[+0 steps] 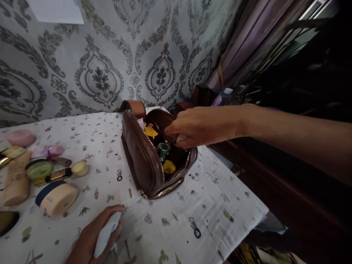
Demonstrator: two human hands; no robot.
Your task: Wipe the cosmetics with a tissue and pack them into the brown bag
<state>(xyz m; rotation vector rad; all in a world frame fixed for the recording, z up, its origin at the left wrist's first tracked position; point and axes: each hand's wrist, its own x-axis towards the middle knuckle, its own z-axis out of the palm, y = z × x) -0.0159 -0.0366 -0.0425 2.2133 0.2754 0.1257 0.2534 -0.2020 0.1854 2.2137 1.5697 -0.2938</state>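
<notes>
A brown leather toiletry bag [140,157] stands unzipped on the table, with yellow-capped and green-capped bottles [164,149] inside it. My right hand [200,126] reaches over the bag's far rim, fingers pinched on a small white thing at the opening. My left hand [95,234] rests on the tablecloth near the front edge, closed around a white folded cloth or tissue [106,231].
Cosmetics lie at the left: a cream and navy compact [56,198], a green-lidded jar [39,169], a gold lipstick tube [53,176], a beige tube [17,179], a pink case [21,138]. The table's right edge [247,194] drops to dark wood furniture. Patterned wall behind.
</notes>
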